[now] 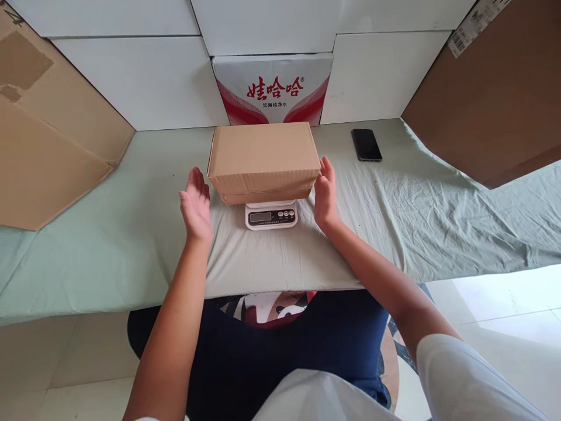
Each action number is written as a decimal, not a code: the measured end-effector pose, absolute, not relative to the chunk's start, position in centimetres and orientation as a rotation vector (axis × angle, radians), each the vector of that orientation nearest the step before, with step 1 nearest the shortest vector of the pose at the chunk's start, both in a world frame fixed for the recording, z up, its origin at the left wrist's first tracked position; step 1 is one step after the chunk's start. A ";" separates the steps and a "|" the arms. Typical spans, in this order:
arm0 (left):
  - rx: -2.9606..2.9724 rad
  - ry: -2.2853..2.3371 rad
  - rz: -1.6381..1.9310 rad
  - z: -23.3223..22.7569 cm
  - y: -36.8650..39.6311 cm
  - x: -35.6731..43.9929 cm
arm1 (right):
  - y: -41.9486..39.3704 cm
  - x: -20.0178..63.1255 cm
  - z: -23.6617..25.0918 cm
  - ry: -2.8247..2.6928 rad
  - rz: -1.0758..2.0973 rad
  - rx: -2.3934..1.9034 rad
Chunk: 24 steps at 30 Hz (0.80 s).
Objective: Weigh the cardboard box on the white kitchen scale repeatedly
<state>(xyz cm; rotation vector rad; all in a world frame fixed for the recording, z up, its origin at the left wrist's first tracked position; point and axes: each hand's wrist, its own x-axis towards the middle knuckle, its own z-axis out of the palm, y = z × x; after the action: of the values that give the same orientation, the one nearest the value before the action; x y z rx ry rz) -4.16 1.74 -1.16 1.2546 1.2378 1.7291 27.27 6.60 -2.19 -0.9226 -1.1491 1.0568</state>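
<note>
A plain brown cardboard box (264,156) rests on a small white kitchen scale (270,216) in the middle of the table. My left hand (196,204) is open, palm turned inward, a short gap away from the box's left side. My right hand (325,194) is open too, fingers together, right beside the box's right side; whether it touches the box I cannot tell. Neither hand holds anything. The scale's display faces me and is dark.
A pale green cloth (131,234) covers the table. A black phone (366,144) lies at the back right. A white carton with red print (272,88) stands behind the box. Brown cardboard sheets lean at the left (48,134) and right (495,99).
</note>
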 end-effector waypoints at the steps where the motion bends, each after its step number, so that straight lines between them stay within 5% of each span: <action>1: 1.270 1.246 1.713 -1.3 1.8 -4.2 | 6.6 27.2 -2.3 -1.155 1.052 -0.922; 24: 1.266 1.218 1.712 -1.5 2.1 -3.7 | 7.3 27.3 -3.0 -1.177 1.035 -0.882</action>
<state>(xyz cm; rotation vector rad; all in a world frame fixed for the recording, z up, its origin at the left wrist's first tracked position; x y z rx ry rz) -3.65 2.12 -1.45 1.2663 1.2181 1.7118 27.31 7.32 -2.96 -0.8819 -1.1768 1.0347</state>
